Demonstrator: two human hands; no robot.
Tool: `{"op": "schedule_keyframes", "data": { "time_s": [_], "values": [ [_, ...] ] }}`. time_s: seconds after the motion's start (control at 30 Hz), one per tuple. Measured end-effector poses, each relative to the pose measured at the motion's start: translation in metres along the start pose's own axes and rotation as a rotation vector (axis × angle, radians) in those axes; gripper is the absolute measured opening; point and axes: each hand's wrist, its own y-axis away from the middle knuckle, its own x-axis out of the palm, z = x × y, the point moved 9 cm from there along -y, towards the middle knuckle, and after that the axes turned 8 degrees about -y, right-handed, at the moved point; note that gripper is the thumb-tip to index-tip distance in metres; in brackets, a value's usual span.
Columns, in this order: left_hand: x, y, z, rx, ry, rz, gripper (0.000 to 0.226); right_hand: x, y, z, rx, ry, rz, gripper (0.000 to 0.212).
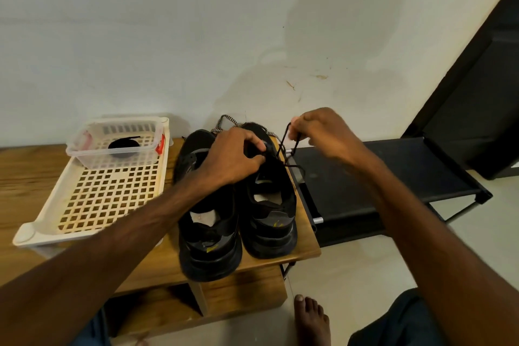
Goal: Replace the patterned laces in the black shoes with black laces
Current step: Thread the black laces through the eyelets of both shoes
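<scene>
On wooden bench (33, 166), black shoes (266, 205) toes toward wall, both hands' fingers (295, 122) pinching black lace (283, 143)

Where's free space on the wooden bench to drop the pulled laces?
Bare wood left of the cream lattice tray, out to the wooden bench's far-left edge. The tray's near half is also empty; its clear plastic tub holds a black lace. Crowded: the right end, with both black shoes and both hands.
</scene>
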Motion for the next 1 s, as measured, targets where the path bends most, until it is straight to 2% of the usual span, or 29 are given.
{"op": "schedule_keyframes", "data": {
  "time_s": [0.1, 0.2, 0.3, 0.37, 0.47, 0.6, 0.7, 0.8, 0.9, 1.0],
  "values": [
    [0.002, 0.001, 0.0, 0.019, -0.018, 0.041, 0.025, -0.015, 0.008, 0.001, 0.07, -0.36, -0.076, 0.034],
    [0.001, 0.001, -0.003, 0.035, -0.025, 0.045, 0.026, -0.011, 0.015, -0.001, 0.159, -0.586, -0.033, 0.028],
    [-0.015, 0.004, -0.014, 0.072, 0.02, -0.052, 0.018, -0.001, 0.018, 0.002, 0.19, -0.737, 0.067, 0.021],
    [-0.029, 0.009, -0.023, 0.09, 0.157, -0.127, 0.012, 0.005, 0.018, 0.006, 0.19, -0.891, 0.101, 0.022],
    [-0.021, 0.017, -0.04, 0.108, 0.434, 0.022, 0.021, 0.016, 0.016, 0.01, 0.195, -1.164, 0.115, 0.025],
    [-0.003, 0.026, -0.052, 0.117, 0.565, 0.172, 0.025, 0.025, 0.013, 0.011, 0.214, -1.376, 0.093, 0.029],
    [0.001, 0.027, -0.055, 0.122, 0.585, 0.263, 0.022, 0.018, 0.01, 0.008, 0.182, -1.356, 0.042, 0.028],
    [-0.016, 0.021, -0.041, 0.073, 0.575, 0.185, 0.026, 0.003, 0.009, -0.006, 0.189, -1.21, -0.099, 0.021],
    [-0.038, 0.011, -0.008, -0.074, 0.706, 0.075, 0.032, -0.014, 0.01, -0.025, 0.25, -1.077, -0.222, 0.018],
    [-0.053, 0.004, 0.016, -0.151, 0.8, 0.025, 0.029, -0.027, 0.01, -0.039, 0.282, -0.909, -0.275, 0.018]
  ]
}}
